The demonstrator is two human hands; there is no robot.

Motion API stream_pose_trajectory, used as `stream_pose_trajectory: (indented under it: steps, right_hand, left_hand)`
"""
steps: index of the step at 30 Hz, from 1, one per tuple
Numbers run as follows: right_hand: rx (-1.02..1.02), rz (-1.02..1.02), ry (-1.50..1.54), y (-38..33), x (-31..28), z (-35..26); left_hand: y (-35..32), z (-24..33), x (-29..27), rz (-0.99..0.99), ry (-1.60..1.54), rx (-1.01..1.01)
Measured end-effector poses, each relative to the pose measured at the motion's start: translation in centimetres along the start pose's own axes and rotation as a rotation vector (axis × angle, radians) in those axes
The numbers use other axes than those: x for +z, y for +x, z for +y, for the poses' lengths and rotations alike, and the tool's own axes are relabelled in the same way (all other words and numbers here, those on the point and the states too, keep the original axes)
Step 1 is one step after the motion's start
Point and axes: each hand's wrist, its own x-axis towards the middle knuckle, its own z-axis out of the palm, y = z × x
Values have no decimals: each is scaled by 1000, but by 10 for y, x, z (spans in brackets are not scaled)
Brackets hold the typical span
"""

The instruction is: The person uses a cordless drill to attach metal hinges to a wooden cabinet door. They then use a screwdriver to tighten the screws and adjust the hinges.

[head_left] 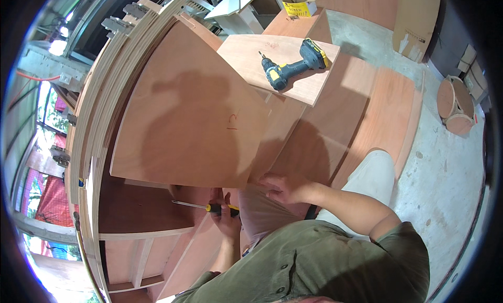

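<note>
In my left hand (pixel 227 219) is a screwdriver (pixel 216 208) with a black and yellow handle. Its metal shaft points left, below the near edge of a large brown wooden panel (pixel 194 130). The shaft lies in front of a dark open compartment of the wooden cabinet (pixel 141 214). My right hand (pixel 285 188) hovers by the panel's near right corner, above my lap. Its fingers are loosely bent and apart, with nothing visible in them. A cordless drill (pixel 293 67) with a bit fitted lies on a light wooden board (pixel 246 49) beyond the panel.
A yellow cardboard box (pixel 299 7) sits on a wooden piece at the back. Curved wooden panels (pixel 390 104) lie on my right. A round wooden frame (pixel 455 105) stands on the concrete floor (pixel 424 161). Metal hinges (pixel 116 26) project from the cabinet's left edge.
</note>
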Motion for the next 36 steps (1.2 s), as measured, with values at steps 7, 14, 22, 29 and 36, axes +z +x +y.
stream_pose_trajectory:
  steps: [7,14,22,29,36]
  right_hand:
    - [-73,214,-71,-2,-18,-13]
    - [-134,193,-172,0,-6,-17]
    - [-150,159,-194,4,0,-6]
    - [-91,200,-223,7,-1,4]
    - [-68,193,-207,9,-4,0]
  left_hand:
    - [6,8,0,-5,-166,-68]
    - [21,2,-15,19,-145,-55]
    - [31,-6,-18,99,-125,4]
    - [47,-6,-30,112,-192,-18]
    - [48,-6,-19,52,-167,-6]
